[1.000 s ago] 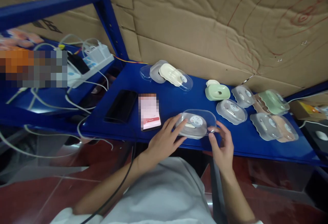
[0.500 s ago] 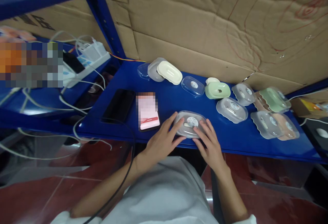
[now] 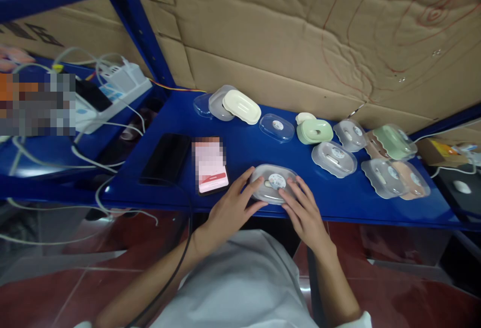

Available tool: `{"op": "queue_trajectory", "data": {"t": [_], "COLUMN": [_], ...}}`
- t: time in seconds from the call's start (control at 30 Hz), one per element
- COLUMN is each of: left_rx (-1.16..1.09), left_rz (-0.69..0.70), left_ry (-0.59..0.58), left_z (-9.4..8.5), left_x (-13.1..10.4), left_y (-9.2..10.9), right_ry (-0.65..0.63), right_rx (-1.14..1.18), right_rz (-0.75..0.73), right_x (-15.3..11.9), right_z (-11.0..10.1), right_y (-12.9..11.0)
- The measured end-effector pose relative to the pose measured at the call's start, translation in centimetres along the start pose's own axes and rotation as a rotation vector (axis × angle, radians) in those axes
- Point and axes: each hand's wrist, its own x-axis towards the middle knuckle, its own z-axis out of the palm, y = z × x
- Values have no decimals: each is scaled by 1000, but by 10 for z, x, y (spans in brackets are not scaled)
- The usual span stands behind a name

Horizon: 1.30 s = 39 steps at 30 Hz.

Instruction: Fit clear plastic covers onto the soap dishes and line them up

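Note:
A grey oval box with a clear lid and a round white label (image 3: 278, 181) lies at the front edge of the blue table (image 3: 240, 150). My left hand (image 3: 233, 207) grips its left side, thumb along the near edge and fingers on the lid. From the right, my right hand (image 3: 305, 213) rests its spread fingers on the lid and near rim. Beyond the box lie a loose clear lid (image 3: 277, 127) and a cream oval dish (image 3: 242, 107), which overlaps a grey piece (image 3: 221, 103).
Left of my hands are a lit phone (image 3: 211, 165) and a black device (image 3: 166, 157) with a cable. To the right stand a green dish (image 3: 314, 131) and several lidded boxes, one grey (image 3: 334, 159). A power strip (image 3: 124, 98) with cables is at far left.
The view has shifted slightly, so the table items sit a little further left. Both hands remain on the grey box in nearly the same pose.

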Motion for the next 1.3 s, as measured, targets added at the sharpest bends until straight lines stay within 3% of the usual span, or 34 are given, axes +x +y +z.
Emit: {"op": "queue_trajectory", "data": {"t": [0.27,0.8,0.97,1.2,1.3], "left_rx": [-20,44,84,158,174], "left_rz": [-38,26,46,93,101], "left_ry": [-38,-49,-53,-45,-49], "left_z": [-2,-5,-9,-7,-5], "left_x": [0,3,3,2,1], "left_y": [2,7,9,7,6], "right_ry": [-1,68,88,275,289], "right_rx": [-53,-22,-72,-267,-399], "right_rz": [4,87,115,279,396], "right_x": [-4,-7,-9,-29,-32], "right_z": [3,9,1,-12,-16], "right_y": [-2,4,11,26,30]}}
